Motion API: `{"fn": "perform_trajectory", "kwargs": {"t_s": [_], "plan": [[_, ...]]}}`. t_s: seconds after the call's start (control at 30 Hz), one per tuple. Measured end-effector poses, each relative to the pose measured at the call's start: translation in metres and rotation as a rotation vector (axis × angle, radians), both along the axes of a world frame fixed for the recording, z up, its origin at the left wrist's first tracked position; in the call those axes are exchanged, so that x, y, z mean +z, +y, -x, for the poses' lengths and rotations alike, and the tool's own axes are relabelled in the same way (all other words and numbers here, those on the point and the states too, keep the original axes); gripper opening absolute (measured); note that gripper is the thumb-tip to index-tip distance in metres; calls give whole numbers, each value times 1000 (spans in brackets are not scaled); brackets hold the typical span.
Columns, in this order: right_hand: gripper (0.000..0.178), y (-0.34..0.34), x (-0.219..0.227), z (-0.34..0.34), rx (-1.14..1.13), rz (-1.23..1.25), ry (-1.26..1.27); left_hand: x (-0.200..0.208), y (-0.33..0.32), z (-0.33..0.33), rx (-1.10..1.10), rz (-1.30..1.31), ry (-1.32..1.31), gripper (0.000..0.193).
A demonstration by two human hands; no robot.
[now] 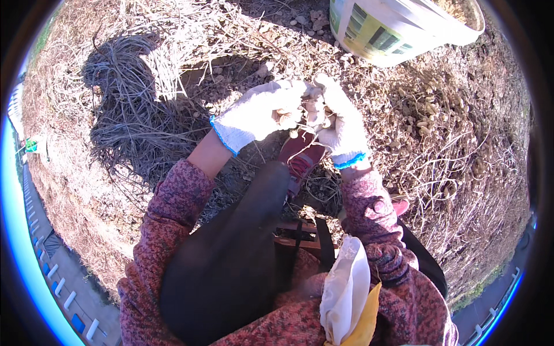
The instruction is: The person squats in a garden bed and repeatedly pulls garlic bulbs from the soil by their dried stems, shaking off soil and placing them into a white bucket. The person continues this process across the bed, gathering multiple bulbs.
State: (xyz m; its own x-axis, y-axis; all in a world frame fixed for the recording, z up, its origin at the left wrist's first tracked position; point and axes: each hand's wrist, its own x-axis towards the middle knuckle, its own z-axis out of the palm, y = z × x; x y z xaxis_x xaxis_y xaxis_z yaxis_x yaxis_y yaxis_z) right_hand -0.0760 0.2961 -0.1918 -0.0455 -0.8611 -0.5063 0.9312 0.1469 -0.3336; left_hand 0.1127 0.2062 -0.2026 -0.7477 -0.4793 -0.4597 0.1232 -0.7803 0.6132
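Both of my hands wear white knit gloves with blue cuffs and meet in front of me, above a red shoe (301, 157). Between them is a small cluster of pale peanuts (315, 109) with thin dry stems trailing down. My left hand (262, 109) is curled closed around part of the cluster. From the other side my right hand (345, 124) has its fingers closed on the same peanuts. Just which pods each hand grips is partly hidden by the bright glare.
A white bucket (398, 29) stands at the far right. To the left lies a heap of dry plant stalks (133, 104). Loose peanuts (427, 118) and tangled roots cover the ground at right. White and yellow cloth or plastic pieces (349, 282) lie near my lap.
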Motion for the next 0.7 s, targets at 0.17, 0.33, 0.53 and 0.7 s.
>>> {"fn": "perform_trajectory", "kwargs": {"t_s": [0.17,0.33,0.53,0.7], "plan": [[19,-1,20,13,140,8,680,-16,4,1,-170,82,318,33],[23,2,21,22,322,105,734,-8,2,-10,-579,918,-256,38],[21,-5,15,10,316,106,896,10,-1,-18,-750,1752,-421,42],[17,-11,12,17,335,-31,845,8,-7,-19,-730,1232,-310,45]]}}
